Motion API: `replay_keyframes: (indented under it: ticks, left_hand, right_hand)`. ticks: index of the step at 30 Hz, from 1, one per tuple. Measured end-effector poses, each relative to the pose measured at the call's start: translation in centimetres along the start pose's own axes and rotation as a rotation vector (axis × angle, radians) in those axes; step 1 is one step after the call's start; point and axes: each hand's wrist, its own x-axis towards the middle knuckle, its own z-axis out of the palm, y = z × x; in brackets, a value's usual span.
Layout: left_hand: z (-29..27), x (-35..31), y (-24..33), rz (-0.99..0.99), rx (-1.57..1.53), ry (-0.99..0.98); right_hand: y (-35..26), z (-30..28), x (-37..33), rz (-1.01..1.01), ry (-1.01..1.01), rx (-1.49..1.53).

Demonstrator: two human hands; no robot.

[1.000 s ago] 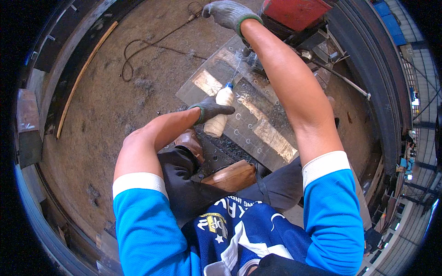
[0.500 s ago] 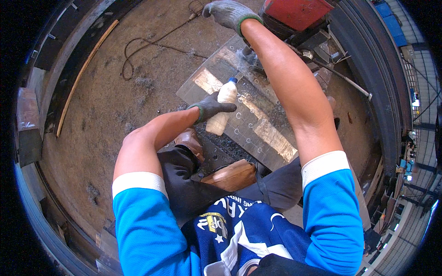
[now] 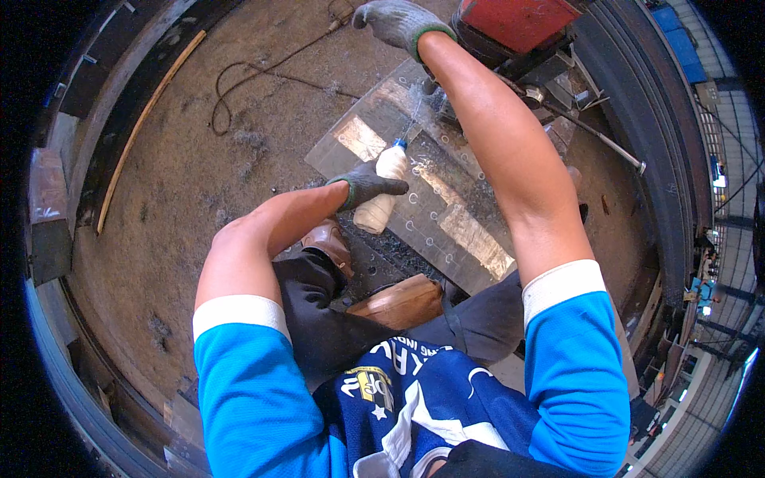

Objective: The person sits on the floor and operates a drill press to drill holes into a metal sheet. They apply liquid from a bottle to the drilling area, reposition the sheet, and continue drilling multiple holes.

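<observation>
My left hand [image 3: 370,186], in a grey glove with a green cuff, is wrapped round a plastic bottle [image 3: 392,163] of whitish liquid. The bottle tilts with its blue cap pointing away from me, and a thin stream [image 3: 412,119] leaves it toward the machine's foot. Below lies a dark steel plate [image 3: 410,219] with chalk-like ring marks, bare shiny patches and scattered metal chips. My right hand [image 3: 398,24], gloved alike, is raised at the top beside a red-topped machine [image 3: 514,24]. Its fingers are curled; what they grip is hidden.
A cable [image 3: 275,76] loops over the brown floor at the upper left. Right of the machine a metal rod [image 3: 598,134] sticks out. A wooden block [image 3: 398,303] lies between my legs. Steel beams [image 3: 649,103] border the right, and a wooden strip [image 3: 147,131] lies far left.
The bottle has shifted slightly left and toward me in my left hand. The stream from its cap shows more clearly now. My right hand has barely moved.
</observation>
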Motion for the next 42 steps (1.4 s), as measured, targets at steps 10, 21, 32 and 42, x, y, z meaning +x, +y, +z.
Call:
replay_keyframes:
  ticks: [10, 21, 32, 42]
  left_hand:
    - [0.3, -0.1, -0.4, -0.013, 0.016, 0.053]
    - [0.6, 0.4, -0.7, 0.017, -0.17, 0.036]
    - [1.1, 1.1, 0.1, -0.055, -0.164, 0.035]
    - [3.1, 2.7, 1.5, -0.103, -0.105, 0.168]
  right_hand:
    - [0.0, 0.0, -0.1, -0.041, -0.015, 0.022]
    - [-3.7, -1.7, 0.4, 0.288, -0.2, -0.159]
    - [-4.9, 0.6, 0.0, 0.545, 0.107, -0.034]
    - [-6.0, 0.1, 0.0, 0.494, 0.165, 0.054]
